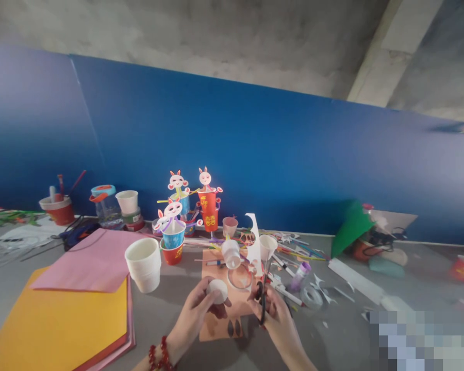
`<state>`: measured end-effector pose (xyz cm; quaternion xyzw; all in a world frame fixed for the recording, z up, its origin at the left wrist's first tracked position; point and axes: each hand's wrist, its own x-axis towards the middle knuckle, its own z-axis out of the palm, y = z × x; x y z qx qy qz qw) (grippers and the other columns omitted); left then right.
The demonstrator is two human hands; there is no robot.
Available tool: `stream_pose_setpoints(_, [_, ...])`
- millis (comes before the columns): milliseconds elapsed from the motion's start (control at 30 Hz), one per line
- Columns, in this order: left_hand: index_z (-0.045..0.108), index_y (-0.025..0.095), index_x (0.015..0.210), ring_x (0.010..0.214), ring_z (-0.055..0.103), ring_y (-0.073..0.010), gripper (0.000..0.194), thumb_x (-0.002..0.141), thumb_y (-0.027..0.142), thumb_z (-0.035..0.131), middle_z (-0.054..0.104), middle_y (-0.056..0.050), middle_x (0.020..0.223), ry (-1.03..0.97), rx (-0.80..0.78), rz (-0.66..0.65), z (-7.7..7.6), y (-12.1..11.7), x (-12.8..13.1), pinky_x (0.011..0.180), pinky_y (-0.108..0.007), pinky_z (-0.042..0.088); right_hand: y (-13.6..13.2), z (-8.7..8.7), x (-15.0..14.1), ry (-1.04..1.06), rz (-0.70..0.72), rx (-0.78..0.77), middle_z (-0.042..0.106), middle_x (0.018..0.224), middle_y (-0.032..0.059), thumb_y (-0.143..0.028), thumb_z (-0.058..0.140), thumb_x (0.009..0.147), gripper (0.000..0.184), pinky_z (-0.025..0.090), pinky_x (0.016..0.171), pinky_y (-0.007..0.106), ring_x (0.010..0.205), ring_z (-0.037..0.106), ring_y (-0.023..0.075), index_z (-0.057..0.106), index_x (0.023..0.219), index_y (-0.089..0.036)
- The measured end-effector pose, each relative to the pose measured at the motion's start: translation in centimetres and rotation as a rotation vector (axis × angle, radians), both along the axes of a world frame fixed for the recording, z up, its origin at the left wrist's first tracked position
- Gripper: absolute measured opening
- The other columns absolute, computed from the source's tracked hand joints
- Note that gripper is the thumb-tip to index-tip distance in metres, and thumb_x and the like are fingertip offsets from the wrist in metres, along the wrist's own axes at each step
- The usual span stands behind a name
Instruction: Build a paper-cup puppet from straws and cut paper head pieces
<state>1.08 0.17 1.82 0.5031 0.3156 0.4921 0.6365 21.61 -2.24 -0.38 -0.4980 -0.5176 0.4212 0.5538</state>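
Note:
My left hand [203, 304], with a red bead bracelet on its wrist, is closed on a white paper disc [218, 291], thumb resting on its face. Black-handled scissors [262, 304] are in my right hand [274, 309], blades pointing up and away from me. Below both hands lies an orange-brown sheet [216, 330] with dark leaf-shaped marks near its front edge. Just beyond the scissors a white paper offcut [254, 242] with curved cut-outs stands up. A white paper cup [231, 254] lies tipped over behind the disc.
Stacked white cups [143, 265] stand left of my hands, beside yellow paper [81, 314] and pink paper [88, 257]. Rabbit-faced figures on blue cups [173, 238] and red cups [209, 211] stand behind. A glue stick [300, 275], tape roll [312, 297] and scraps lie right. A blue panel [232, 139] rises behind.

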Motion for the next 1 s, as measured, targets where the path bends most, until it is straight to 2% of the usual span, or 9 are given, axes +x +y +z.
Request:
stream_pose_setpoints(100, [0.061, 0.016, 0.085, 0.063, 0.065, -0.0160, 0.028, 0.082, 0.042, 0.071, 0.072, -0.006, 0.075, -0.003, -0.018, 0.036, -0.2, 0.1, 0.0, 0.057, -0.025, 0.051, 0.1, -0.1, 0.0, -0.014, 0.005, 0.007, 0.061, 0.073, 0.0005, -0.052, 0.079, 0.070, 0.041, 0.043, 0.052, 0.023, 0.058, 0.054, 0.0141, 0.060, 0.085, -0.018])
stream_pose_setpoints(200, [0.063, 0.016, 0.083, 0.060, 0.063, -0.0148, 0.032, 0.077, 0.044, 0.075, 0.069, -0.002, 0.072, -0.017, -0.046, 0.063, -0.3, 0.3, 0.0, 0.055, -0.025, 0.051, 0.4, -0.8, 0.1, -0.060, 0.037, 0.041, 0.062, 0.074, 0.0018, -0.051, 0.076, 0.074, 0.037, 0.045, 0.059, 0.024, 0.063, 0.057, 0.0156, 0.061, 0.082, -0.017])
stream_pose_setpoints(300, [0.064, 0.015, 0.082, 0.056, 0.062, -0.0149, 0.032, 0.075, 0.043, 0.077, 0.065, -0.001, 0.065, -0.015, -0.060, 0.039, -0.3, 0.4, 0.2, 0.053, -0.026, 0.051, 0.4, -1.3, 0.0, -0.160, 0.104, 0.035, 0.061, 0.070, 0.0019, -0.049, 0.071, 0.079, 0.034, 0.043, 0.058, 0.024, 0.064, 0.056, 0.0163, 0.060, 0.076, -0.017])
stream_pose_setpoints(400, [0.066, 0.015, 0.089, 0.059, 0.063, -0.0160, 0.028, 0.073, 0.035, 0.077, 0.066, -0.001, 0.067, -0.022, -0.069, 0.016, -0.2, 0.3, 0.3, 0.057, -0.027, 0.051, 0.1, -1.0, 0.0, -0.262, 0.140, -0.014, 0.058, 0.063, -0.0004, -0.043, 0.066, 0.081, 0.028, 0.037, 0.053, 0.023, 0.057, 0.053, 0.0149, 0.055, 0.074, -0.019])
stream_pose_setpoints(567, [0.070, 0.014, 0.094, 0.061, 0.064, -0.0166, 0.022, 0.073, 0.023, 0.071, 0.070, -0.003, 0.071, -0.072, -0.119, -0.001, -0.5, 0.1, 0.3, 0.060, -0.028, 0.052, -0.9, 0.9, 0.8, -0.606, -0.027, -0.051, 0.057, 0.055, -0.0034, -0.036, 0.065, 0.078, 0.019, 0.033, 0.050, 0.024, 0.051, 0.052, 0.0149, 0.053, 0.073, -0.022])
stream_pose_setpoints(667, [0.071, 0.012, 0.093, 0.063, 0.066, -0.0193, 0.026, 0.076, 0.032, 0.070, 0.073, -0.008, 0.077, -0.135, -0.151, -0.011, -0.9, 0.2, 0.4, 0.060, -0.030, 0.053, -1.9, 2.0, 1.4, -0.819, -0.044, -0.090, 0.062, 0.059, -0.0023, -0.038, 0.066, 0.076, 0.020, 0.032, 0.051, 0.024, 0.053, 0.055, 0.0160, 0.054, 0.071, -0.023])
stream_pose_setpoints(800, [0.073, 0.011, 0.094, 0.070, 0.068, -0.0219, 0.039, 0.084, 0.047, 0.063, 0.075, -0.012, 0.086, -0.190, -0.160, -0.019, -1.2, 0.4, 0.4, 0.062, -0.033, 0.055, -3.4, 2.4, 1.7, -1.047, -0.024, -0.162, 0.069, 0.068, -0.0007, -0.033, 0.063, 0.077, 0.009, 0.032, 0.053, 0.024, 0.062, 0.064, 0.0189, 0.058, 0.075, -0.025])
stream_pose_setpoints(900, [0.073, 0.012, 0.094, 0.070, 0.068, -0.0220, 0.039, 0.086, 0.048, 0.061, 0.075, -0.011, 0.086, -0.210, -0.173, -0.047, -1.4, 0.5, 0.4, 0.063, -0.033, 0.055, -4.0, 2.2, 1.7, -1.163, -0.007, -0.209, 0.074, 0.075, 0.0013, -0.029, 0.061, 0.079, 0.004, 0.032, 0.055, 0.025, 0.070, 0.069, 0.0217, 0.061, 0.080, -0.026])
stream_pose_setpoints(1000, [0.073, 0.012, 0.096, 0.068, 0.068, -0.0220, 0.035, 0.085, 0.044, 0.064, 0.075, -0.010, 0.082, -0.220, -0.187, -0.080, -1.5, 0.6, 0.3, 0.063, -0.034, 0.054, -4.2, 1.8, 1.7, -1.233, 0.022, -0.214, 0.075, 0.082, 0.0035, -0.026, 0.060, 0.078, 0.006, 0.033, 0.057, 0.025, 0.076, 0.070, 0.0230, 0.062, 0.084, -0.025])
